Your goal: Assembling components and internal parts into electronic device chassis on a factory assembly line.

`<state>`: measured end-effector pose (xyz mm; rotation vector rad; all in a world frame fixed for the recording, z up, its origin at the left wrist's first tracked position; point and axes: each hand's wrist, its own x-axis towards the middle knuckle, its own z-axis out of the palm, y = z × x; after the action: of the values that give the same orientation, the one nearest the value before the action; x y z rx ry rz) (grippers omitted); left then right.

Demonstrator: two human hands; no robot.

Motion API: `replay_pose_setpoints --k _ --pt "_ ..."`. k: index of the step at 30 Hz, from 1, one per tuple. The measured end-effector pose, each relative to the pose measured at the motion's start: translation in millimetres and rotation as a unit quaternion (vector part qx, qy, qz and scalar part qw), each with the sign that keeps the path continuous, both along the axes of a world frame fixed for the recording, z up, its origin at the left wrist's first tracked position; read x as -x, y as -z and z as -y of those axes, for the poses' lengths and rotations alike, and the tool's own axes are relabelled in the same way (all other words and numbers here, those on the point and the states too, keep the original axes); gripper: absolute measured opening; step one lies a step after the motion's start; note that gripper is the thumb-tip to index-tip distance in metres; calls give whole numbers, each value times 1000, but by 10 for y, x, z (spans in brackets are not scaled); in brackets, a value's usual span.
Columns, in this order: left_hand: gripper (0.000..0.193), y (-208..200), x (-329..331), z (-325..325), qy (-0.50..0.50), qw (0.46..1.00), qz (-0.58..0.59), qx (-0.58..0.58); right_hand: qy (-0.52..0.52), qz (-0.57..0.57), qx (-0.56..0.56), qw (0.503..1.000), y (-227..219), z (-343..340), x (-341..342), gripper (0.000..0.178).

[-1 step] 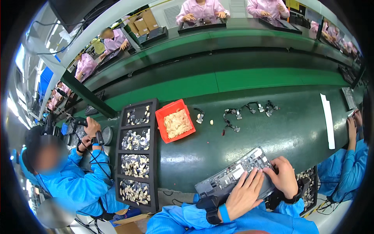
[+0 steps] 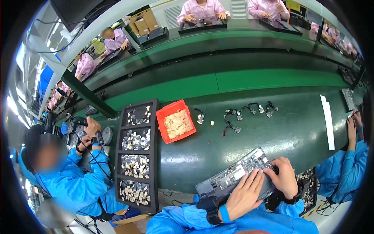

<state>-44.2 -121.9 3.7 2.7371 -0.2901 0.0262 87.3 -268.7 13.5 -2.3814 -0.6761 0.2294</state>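
Note:
An opened laptop base (image 2: 233, 174) lies tilted at the table's near edge, its circuit board and dark battery area facing up. My left hand (image 2: 244, 195) rests across its near side with fingers stretched out flat over the inner parts. At the right end, my right hand (image 2: 286, 177) grips the base, its thumb on the top and its fingers bent round the corner, partly hidden. Beyond the base, several small black cables with connectors (image 2: 233, 128) lie loose on the green table (image 2: 187, 156).
A red bin (image 2: 160, 124) holds pale flakes. Left of it stands a black four-section tray (image 2: 154, 156) of small pieces. A white strip (image 2: 328, 123) lies at the right. Co-workers in blue sit on both sides; a worker's hands (image 2: 91, 130) are at the left. Another tray (image 2: 311, 193) sits near my right arm.

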Motion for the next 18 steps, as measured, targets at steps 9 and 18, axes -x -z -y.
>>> replay_pose_setpoints --k 9,18 --pt "91 32 -32 -71 19 999 12 38 -55 79 -58 994 88 0 -67 27" --pt "76 53 6 -269 61 979 55 185 -3 -250 -227 941 76 98 46 13"
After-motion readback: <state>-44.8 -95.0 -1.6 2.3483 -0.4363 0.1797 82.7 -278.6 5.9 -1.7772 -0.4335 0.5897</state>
